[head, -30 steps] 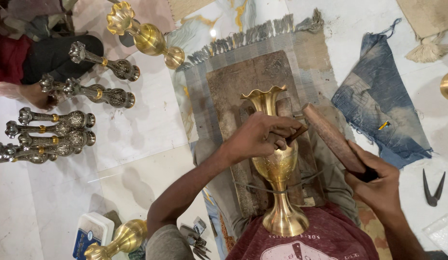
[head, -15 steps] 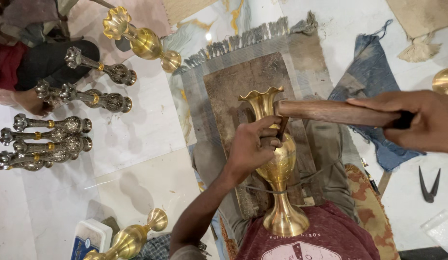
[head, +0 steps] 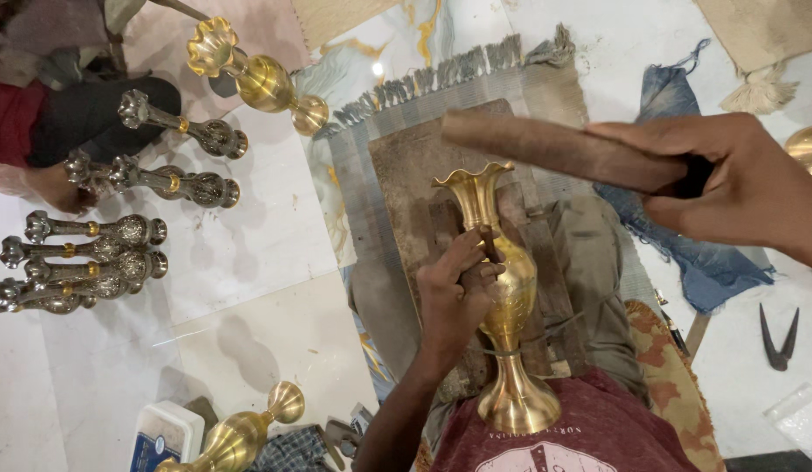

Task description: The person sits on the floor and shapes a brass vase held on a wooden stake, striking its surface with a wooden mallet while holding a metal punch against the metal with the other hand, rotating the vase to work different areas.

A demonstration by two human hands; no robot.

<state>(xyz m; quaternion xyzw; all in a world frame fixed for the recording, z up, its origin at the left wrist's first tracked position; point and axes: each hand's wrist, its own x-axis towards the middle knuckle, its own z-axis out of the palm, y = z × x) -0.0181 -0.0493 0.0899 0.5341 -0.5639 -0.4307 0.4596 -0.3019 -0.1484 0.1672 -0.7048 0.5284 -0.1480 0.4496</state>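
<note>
Head camera looks straight down on a brass vase (head: 502, 288) lying along the person's lap, flared mouth pointing away over a wooden board (head: 414, 175) on a fringed grey mat (head: 362, 157), round foot resting against the maroon shirt (head: 589, 428). The left hand (head: 454, 297) is clenched against the vase's neck and shoulder, fingers curled round a thin dark tool (head: 489, 249) pressed to the metal; only its tip shows above the knuckles. The right hand (head: 738, 188) is closed tight on the dark grip of a long wooden mallet (head: 554, 153), which lies almost level above the vase's mouth, well clear of the brass.

Against half a second ago, the mallet sits much the same, raised and level, though the right hand has come in a touch closer to the camera. A full second back it was angled down beside the vase body, near the left hand. The left hand has stayed on the neck throughout, and the vase has not shifted on the lap.

Around them: another brass vase (head: 257, 79) lies on the white marble floor (head: 248, 253) at top left, a row of dull silver-grey vases (head: 91, 253) lies at far left, and a third brass vase (head: 240, 433) shows at the bottom edge beside a small white box (head: 165, 433). A blue denim rag (head: 711, 262) lies right of the mat, with dark metal pincers (head: 777, 336) further right. Another seated person's dark trouser leg (head: 82, 114) shows top left.
</note>
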